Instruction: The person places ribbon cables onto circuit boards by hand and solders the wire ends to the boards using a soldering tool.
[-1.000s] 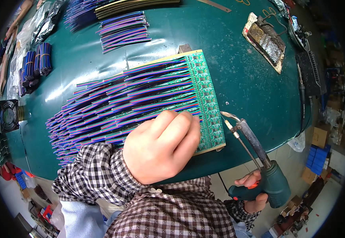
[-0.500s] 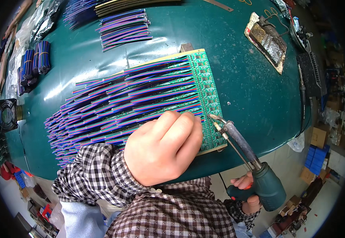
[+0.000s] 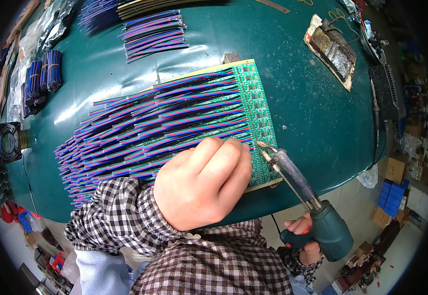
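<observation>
A green circuit board panel (image 3: 258, 105) lies on the table, with rows of flat multi-coloured ribbon wires (image 3: 174, 118) running left from it. My left hand (image 3: 204, 182) is closed, its knuckles up, over the wires close to the panel's near part. Its fingertips are hidden beneath it, so what they pinch does not show. In my right hand (image 3: 305, 236) is the trigger handle of a dark green soldering gun (image 3: 333, 231). The gun's metal tip reaches up and left to the panel, just right of my left fingers. Whether it touches the panel is hard to tell.
More ribbon wires (image 3: 155, 37) lie at the back, and tied wire bundles (image 3: 51, 71) at the left. A small black fan (image 3: 9, 142) stands on the left edge. At the far right are a solder-stained metal block on a board (image 3: 334, 51) and a thin soldering iron (image 3: 375, 113).
The soldering gun has shifted very slightly left, its tip still by the panel. My left hand has stayed in place.
</observation>
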A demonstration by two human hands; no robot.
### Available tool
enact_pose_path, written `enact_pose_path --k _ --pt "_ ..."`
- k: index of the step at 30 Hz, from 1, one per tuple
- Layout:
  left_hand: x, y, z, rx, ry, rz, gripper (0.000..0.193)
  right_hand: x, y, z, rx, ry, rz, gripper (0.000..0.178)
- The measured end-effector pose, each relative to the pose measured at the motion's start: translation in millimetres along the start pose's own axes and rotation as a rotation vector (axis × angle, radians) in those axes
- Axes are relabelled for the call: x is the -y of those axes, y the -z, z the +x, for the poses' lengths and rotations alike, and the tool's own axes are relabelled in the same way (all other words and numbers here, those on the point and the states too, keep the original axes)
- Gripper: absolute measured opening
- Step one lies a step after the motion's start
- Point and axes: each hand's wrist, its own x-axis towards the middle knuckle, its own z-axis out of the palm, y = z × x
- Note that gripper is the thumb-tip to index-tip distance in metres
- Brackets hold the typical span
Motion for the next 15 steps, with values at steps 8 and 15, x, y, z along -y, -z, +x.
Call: enact_pose_path --k 8,15 --pt "0.8 -1.4 -1.8 -0.006 -0.005 0.014 0.038 17.0 -3.9 -1.0 -0.081 -0.221 -0.096 0.08" --pt "0.0 1.3 -0.8 0.014 0.009 -0.002 0.038 2.2 2.1 -3.2 -0.011 -0.005 -0.025 0.083"
